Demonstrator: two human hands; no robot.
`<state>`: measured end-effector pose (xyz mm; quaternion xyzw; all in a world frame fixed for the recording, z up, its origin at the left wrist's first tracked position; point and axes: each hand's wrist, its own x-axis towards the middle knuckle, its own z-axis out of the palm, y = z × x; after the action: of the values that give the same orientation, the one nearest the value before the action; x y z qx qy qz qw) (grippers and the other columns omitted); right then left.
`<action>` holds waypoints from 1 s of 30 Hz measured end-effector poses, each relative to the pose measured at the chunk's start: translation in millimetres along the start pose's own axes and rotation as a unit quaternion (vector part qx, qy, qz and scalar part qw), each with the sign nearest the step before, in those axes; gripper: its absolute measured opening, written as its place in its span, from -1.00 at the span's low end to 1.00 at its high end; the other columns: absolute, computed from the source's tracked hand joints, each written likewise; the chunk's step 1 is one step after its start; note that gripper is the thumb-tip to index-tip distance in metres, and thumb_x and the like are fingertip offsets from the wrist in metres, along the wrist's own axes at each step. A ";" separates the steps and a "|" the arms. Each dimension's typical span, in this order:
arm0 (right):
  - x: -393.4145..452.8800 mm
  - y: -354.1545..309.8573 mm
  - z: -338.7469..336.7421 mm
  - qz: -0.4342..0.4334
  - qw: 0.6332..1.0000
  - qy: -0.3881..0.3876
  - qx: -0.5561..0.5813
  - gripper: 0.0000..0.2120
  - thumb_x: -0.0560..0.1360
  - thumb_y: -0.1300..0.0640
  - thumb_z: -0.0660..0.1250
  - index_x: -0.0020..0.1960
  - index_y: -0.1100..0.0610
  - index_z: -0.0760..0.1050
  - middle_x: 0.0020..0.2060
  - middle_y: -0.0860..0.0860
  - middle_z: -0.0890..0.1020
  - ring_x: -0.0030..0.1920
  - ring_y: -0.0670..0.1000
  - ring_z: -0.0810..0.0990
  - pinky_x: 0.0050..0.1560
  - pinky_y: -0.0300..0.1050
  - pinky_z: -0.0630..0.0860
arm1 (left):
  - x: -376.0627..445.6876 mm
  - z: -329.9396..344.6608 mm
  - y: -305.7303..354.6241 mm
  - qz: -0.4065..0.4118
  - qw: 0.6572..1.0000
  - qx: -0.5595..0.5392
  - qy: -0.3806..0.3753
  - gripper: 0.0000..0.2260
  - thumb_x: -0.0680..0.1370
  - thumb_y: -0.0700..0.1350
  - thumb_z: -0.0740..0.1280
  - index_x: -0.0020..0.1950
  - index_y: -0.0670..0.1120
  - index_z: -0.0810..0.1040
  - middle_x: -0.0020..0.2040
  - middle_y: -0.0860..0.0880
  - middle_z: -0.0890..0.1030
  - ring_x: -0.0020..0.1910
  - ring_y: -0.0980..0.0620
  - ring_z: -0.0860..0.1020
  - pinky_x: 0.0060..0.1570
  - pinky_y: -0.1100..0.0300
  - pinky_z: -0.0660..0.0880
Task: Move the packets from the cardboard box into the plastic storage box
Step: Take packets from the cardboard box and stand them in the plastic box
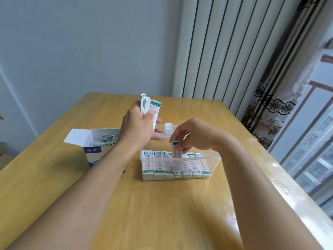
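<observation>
Right hand pinches one packet just above the plastic box, packed with rows; left hand grips a stack above the open cardboard box.

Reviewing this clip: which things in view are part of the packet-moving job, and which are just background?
In the job:
left hand, holding a stack of packets
right hand, pinching one packet over the plastic box
cardboard box, open, packets still inside
rows of packets already in the plastic box

Just there:
table
radiator
curtain
window
</observation>
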<state>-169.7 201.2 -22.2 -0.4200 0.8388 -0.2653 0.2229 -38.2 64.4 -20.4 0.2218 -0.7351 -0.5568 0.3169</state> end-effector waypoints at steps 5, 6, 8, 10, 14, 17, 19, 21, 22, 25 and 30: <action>4.5 1.2 6.2 0.004 0.999 -0.017 -0.040 -0.78 0.46 0.25 0.55 0.04 0.01 0.71 -0.12 -0.08 0.74 -0.22 -0.07 0.75 0.04 -0.08 0.68 | -0.6 -0.1 -0.2 0.005 1.000 0.006 -0.008 -0.84 0.71 -0.17 0.15 0.25 -0.06 0.47 -0.08 -0.11 0.65 -0.31 -0.05 0.70 -0.40 0.09 0.65; 5.1 1.2 6.9 0.005 0.999 -0.015 -0.052 -0.78 0.45 0.24 0.55 0.05 0.00 0.71 -0.13 -0.09 0.74 -0.23 -0.09 0.74 0.03 -0.10 0.67 | -0.6 -0.1 -0.2 0.004 1.000 0.004 -0.009 -0.83 0.71 -0.17 0.16 0.26 -0.06 0.47 -0.08 -0.11 0.65 -0.32 -0.05 0.70 -0.40 0.09 0.65; 6.7 1.8 7.8 0.009 0.998 -0.009 -0.068 -0.77 0.44 0.21 0.57 0.07 -0.01 0.72 -0.14 -0.10 0.75 -0.21 -0.09 0.74 0.02 -0.13 0.66 | -0.5 -0.4 0.0 0.004 1.000 0.007 -0.010 -0.82 0.71 -0.17 0.16 0.27 -0.06 0.47 -0.08 -0.11 0.65 -0.32 -0.05 0.71 -0.38 0.06 0.66; 7.8 1.7 8.1 0.012 0.996 -0.003 -0.085 -0.75 0.44 0.17 0.57 0.08 -0.03 0.72 -0.14 -0.11 0.75 -0.19 -0.08 0.73 -0.02 -0.15 0.65 | -0.1 -0.5 0.4 0.005 1.000 0.011 -0.010 -0.82 0.71 -0.16 0.16 0.28 -0.07 0.47 -0.07 -0.10 0.66 -0.32 -0.05 0.71 -0.36 0.03 0.67; 11.0 4.1 10.4 0.012 0.992 -0.003 -0.126 -0.78 0.49 0.14 0.52 0.10 -0.08 0.71 -0.17 -0.20 0.72 -0.32 -0.29 0.61 -0.28 -0.35 0.45 | 0.4 -0.6 0.2 0.007 1.000 0.017 -0.012 -0.79 0.71 -0.15 0.16 0.33 -0.08 0.46 -0.07 -0.08 0.66 -0.32 -0.03 0.71 -0.35 0.03 0.67; 14.7 7.5 12.7 0.014 0.990 0.010 -0.139 -0.75 0.51 0.19 0.48 0.13 -0.08 0.71 -0.13 -0.18 0.74 -0.19 -0.24 0.66 -0.10 -0.24 0.59 | 0.7 -0.8 0.4 0.007 1.000 0.017 -0.012 -0.78 0.71 -0.15 0.16 0.33 -0.07 0.46 -0.06 -0.08 0.66 -0.32 -0.02 0.71 -0.36 0.05 0.67; 16.8 8.4 14.3 0.016 0.990 0.018 -0.141 -0.73 0.50 0.19 0.49 0.15 -0.08 0.69 -0.13 -0.17 0.73 -0.13 -0.19 0.66 0.00 -0.15 0.62 | 0.7 -0.8 0.4 0.008 1.000 0.016 -0.011 -0.79 0.72 -0.15 0.16 0.33 -0.08 0.46 -0.05 -0.09 0.66 -0.32 -0.02 0.71 -0.36 0.05 0.67; 18.5 8.5 16.4 0.009 0.990 0.025 -0.140 -0.70 0.48 0.19 0.51 0.17 -0.07 0.67 -0.13 -0.17 0.72 -0.10 -0.16 0.65 0.00 -0.12 0.61 | 1.4 -1.1 0.3 0.009 1.000 0.017 -0.010 -0.79 0.72 -0.15 0.16 0.33 -0.09 0.46 -0.05 -0.09 0.66 -0.32 -0.02 0.71 -0.35 0.04 0.67; 19.0 8.4 17.8 0.004 0.989 0.030 -0.142 -0.70 0.48 0.19 0.51 0.17 -0.06 0.67 -0.14 -0.17 0.73 -0.10 -0.16 0.65 0.01 -0.10 0.62 | 1.3 -1.3 0.0 0.007 1.000 0.017 -0.010 -0.78 0.71 -0.15 0.16 0.34 -0.09 0.46 -0.05 -0.09 0.66 -0.31 -0.02 0.71 -0.35 0.05 0.67; 20.2 7.9 21.4 0.001 0.988 0.038 -0.149 -0.73 0.49 0.24 0.50 0.12 -0.04 0.69 -0.14 -0.16 0.74 -0.12 -0.19 0.66 0.02 -0.11 0.64 | 1.7 -1.9 0.5 0.005 1.000 0.012 -0.007 -0.77 0.71 -0.14 0.16 0.35 -0.09 0.46 -0.05 -0.09 0.66 -0.31 -0.03 0.71 -0.36 0.05 0.67; 19.6 7.3 20.0 0.010 0.992 0.023 -0.126 -0.75 0.47 0.26 0.51 0.08 -0.01 0.72 -0.15 -0.12 0.76 -0.13 -0.20 0.69 0.05 -0.14 0.64 | 2.0 -3.2 1.0 0.006 1.000 0.007 -0.009 -0.78 0.71 -0.15 0.16 0.33 -0.09 0.47 -0.06 -0.09 0.66 -0.32 -0.03 0.71 -0.37 0.05 0.66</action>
<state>-172.8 183.6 -45.0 -0.4297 0.8749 -0.1645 0.1512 -37.3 61.1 -18.4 0.2146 -0.7434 -0.5513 0.3120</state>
